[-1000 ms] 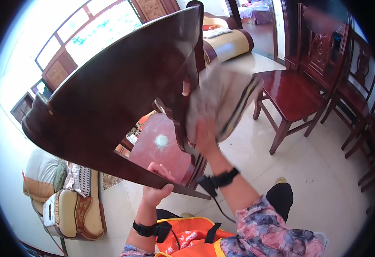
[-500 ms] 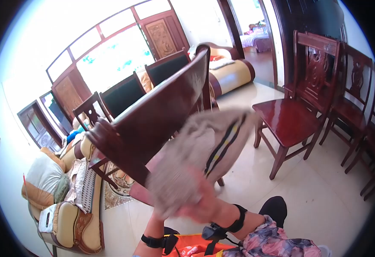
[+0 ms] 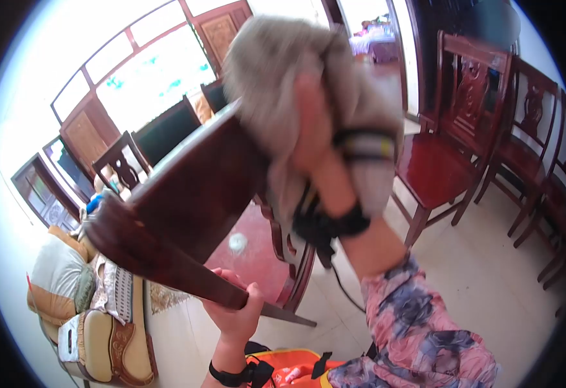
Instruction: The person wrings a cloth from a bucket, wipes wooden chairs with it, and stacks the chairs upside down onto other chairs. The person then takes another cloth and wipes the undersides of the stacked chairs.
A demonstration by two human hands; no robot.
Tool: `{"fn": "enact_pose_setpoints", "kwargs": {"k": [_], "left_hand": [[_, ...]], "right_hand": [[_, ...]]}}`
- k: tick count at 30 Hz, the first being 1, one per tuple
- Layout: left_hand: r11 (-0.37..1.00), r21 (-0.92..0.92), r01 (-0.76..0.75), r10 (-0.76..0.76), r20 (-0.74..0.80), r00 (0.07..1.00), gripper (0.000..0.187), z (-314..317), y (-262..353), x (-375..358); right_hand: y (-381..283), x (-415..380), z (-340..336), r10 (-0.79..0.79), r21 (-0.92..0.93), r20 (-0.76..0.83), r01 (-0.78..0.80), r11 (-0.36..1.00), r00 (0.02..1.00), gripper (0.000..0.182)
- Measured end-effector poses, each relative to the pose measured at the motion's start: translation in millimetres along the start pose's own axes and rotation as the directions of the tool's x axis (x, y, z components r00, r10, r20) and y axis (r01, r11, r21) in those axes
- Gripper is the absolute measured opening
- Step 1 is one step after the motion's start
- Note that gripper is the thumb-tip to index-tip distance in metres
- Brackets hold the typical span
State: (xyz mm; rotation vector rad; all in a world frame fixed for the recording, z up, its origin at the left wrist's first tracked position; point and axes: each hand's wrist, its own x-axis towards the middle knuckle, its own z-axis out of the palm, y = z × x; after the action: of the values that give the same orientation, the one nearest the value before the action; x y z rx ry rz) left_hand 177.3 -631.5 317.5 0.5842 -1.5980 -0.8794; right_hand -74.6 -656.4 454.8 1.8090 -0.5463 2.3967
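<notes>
My left hand is wrapped round the lower end of a dark reddish post on a tilted wooden chair. A bunched grey-beige cloth with a black, white and yellow stripe is in my right hand, blurred by motion. The cloth overlaps the upper right end of the chair's broad dark panel, and my right fingers are partly sunk in its folds. Below the panel shows a red flat wooden surface with a pale round spot of glare. Black straps with small devices circle both wrists.
Several carved wooden chairs stand along the right wall. At the left is a beige sofa with cushions. Dark-backed chairs stand behind the tilted one, before a bright window. Pale tiles cover the floor.
My left hand has gone from beside the cloth to the chair's post. My right hand has carried the cloth up to the panel's far end, and the cloth has bunched up.
</notes>
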Motion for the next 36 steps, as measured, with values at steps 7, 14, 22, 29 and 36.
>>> {"fn": "enact_pose_setpoints", "kwargs": {"k": [7, 14, 22, 29, 36], "left_hand": [[0.999, -0.008, -0.032, 0.032, -0.015, 0.999, 0.057, 3, -1, -2], [0.996, -0.061, -0.066, 0.058, -0.132, 0.99, 0.066, 12, -6, -5], [0.99, -0.075, -0.12, 0.114, -0.08, 0.99, 0.059, 4, -13, -4], [0.985, -0.17, -0.029, 0.036, 0.036, 0.999, 0.064, -3, -11, -4], [0.5, -0.822, 0.271, -0.13, 0.238, 0.962, 0.114, -21, 9, 4]], "right_hand": [[111, 12, -76, 0.274, -0.093, -0.288, -0.312, 0.946, 0.917, 0.07], [206, -202, -104, 0.833, 0.4, -0.26, -0.731, 0.553, 0.489, 0.086], [137, -365, -84, 0.827, -0.352, -0.527, -0.936, -0.003, 0.196, 0.063], [-3, -225, -39, 0.899, 0.804, 0.018, -0.541, 0.247, 0.438, 0.066], [-58, -173, 82, 0.312, -0.071, -0.076, -0.318, 0.946, 0.947, 0.054]]}}
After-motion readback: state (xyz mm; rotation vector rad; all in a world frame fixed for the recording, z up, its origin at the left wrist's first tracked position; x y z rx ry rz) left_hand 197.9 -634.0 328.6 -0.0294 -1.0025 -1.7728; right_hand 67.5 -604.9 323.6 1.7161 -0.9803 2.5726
